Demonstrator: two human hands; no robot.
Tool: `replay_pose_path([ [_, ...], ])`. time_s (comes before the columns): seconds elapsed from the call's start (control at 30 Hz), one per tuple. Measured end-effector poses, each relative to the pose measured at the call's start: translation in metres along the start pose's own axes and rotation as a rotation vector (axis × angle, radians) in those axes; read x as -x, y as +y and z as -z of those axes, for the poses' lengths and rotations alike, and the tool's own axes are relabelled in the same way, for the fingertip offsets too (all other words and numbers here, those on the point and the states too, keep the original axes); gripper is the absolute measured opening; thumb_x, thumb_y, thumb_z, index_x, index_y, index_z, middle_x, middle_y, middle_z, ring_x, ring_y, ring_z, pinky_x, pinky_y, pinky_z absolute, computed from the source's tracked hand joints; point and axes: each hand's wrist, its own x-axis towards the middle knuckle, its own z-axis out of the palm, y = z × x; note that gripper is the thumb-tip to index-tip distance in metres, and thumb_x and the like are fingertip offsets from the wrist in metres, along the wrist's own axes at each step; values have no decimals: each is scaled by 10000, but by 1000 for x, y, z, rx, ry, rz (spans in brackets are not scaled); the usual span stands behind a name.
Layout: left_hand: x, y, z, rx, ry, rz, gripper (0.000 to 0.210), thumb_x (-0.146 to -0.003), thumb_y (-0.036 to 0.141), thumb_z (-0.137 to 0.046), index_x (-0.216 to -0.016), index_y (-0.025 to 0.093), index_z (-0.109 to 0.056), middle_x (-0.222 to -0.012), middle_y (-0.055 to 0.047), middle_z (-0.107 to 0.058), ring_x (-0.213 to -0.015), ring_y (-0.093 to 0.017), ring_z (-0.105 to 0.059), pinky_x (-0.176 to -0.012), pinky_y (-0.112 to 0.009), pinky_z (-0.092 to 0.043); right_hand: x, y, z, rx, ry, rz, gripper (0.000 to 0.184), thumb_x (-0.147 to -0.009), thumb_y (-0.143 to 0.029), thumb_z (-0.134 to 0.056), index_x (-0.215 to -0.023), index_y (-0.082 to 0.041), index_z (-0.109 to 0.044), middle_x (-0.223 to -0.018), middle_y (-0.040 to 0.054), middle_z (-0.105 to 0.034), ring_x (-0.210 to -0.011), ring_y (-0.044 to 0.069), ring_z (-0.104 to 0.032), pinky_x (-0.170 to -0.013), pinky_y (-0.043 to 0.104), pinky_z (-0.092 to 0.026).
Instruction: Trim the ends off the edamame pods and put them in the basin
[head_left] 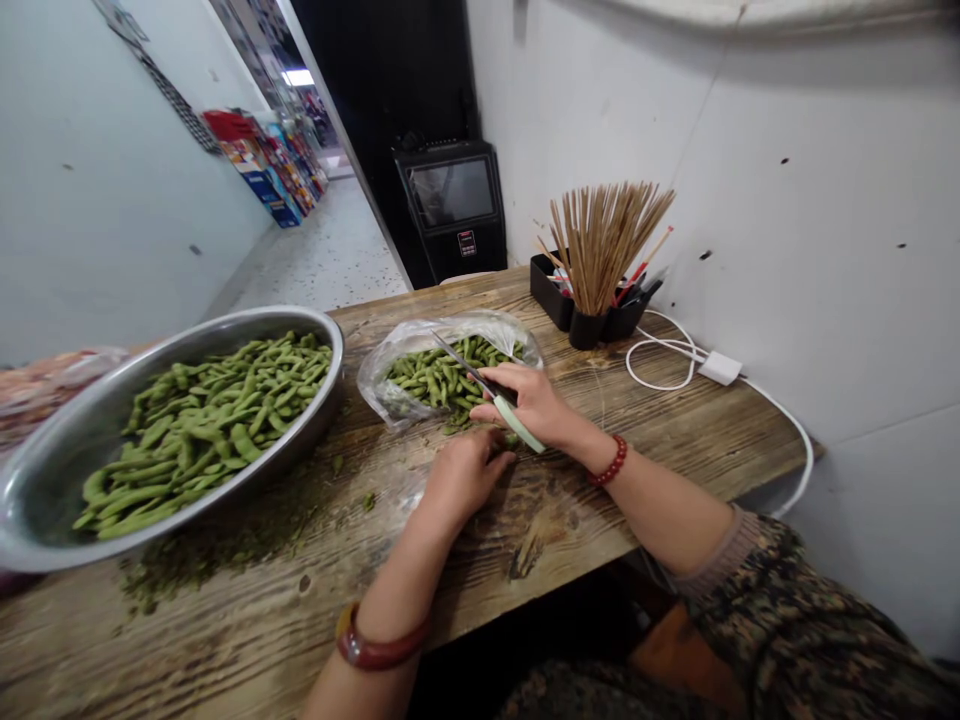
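Head view: right hand (534, 405) grips scissors (480, 385), fingers closed round the pale green handle, blades pointing to 10 o'clock over the bag. Left hand (461, 472) sits just at 7 o'clock of the right, fingers curled, apparently pinching a bean pod (504, 441) at the scissors; the pod itself is mostly hidden, can't confirm the grip.

Plastic bag (390, 385) of pods lies open on the tabletop (675, 420), just at 11 o'clock of the hands, about a single layer left inside. Metal basin (52, 480) at 9 o'clock holds a large heap of pods. Green trimmings (195, 555) scattered on the wood below the basin, at 8 o'clock.

Judgement: trimming looks well past halfway, with the basin heap bigger than the bag's remainder.

Chopstick holder (592, 320) at 1 o'clock, white charger (718, 367) beside it.
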Motion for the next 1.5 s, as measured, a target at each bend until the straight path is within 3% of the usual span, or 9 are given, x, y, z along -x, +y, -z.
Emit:
replay_pose_path([
  [0.23, 1, -1, 11, 170, 50, 79, 79, -664, 111, -645, -630, 165, -598, -572, 16, -532, -542, -115, -458, -537, -236, -317, 0, -1, 0, -15, -8, -21, 384, -770, -329, -709, -1098, -145, -632, -838, 36, -614, -771, 158, -574, -714, 283, -462],
  [0.43, 10, -1, 43, 922, 151, 333, 218, -728, 311, -689, -799, 173, -536, -611, 56, -501, -417, -34, -315, -405, -171, -210, 1, -5, 1, -36, -30, -26, 396, -759, -344, -717, -1093, -146, -640, -815, 35, -615, -744, 161, -576, -698, 287, -464],
  [0.53, 13, 2, 50, 1084, 188, 338, 262, -690, 293, -733, -823, 162, -550, -762, 10, -588, -438, -19, -379, -394, -150, -217, 3, -6, 0, -55, -81, -10, 430, -739, -360, -734, -1101, -152, -634, -860, 47, -623, -785, 173, -587, -733, 301, -469],
  [0.7, 12, 1, 53, 1088, 278, 346, 330, -660, 288, -756, -934, 139, -650, -738, 8, -570, -441, -9, -394, -384, -137, -221, 6, -7, -2, -50, -196, 47, 489, -722, -397, -742, -1130, -160, -613, -918, 55, -604, -827, 180, -569, -761, 307, -467],
  [0.93, 11, -1, 50, 1010, 355, 306, 273, -650, 327, -766, -815, 138, -657, -645, 21, -567, -415, -14, -365, -381, -151, -222, 10, -11, 0, 10, -315, 95, 611, -712, -465, -734, -1215, -168, -556, -897, 40, -540, -767, 165, -516, -696, 287, -457],
  [1.5, 12, -6, 48, 842, 350, 230, 217, -687, 304, -745, -823, 142, -697, -647, 13, -564, -464, -39, -359, -421, -180, -254, 9, -13, 2, 41, -341, 110, 587, -731, -478, -713, -1203, -164, -562, -949, 61, -558, -818, 177, -553, -746, 291, -470],
])
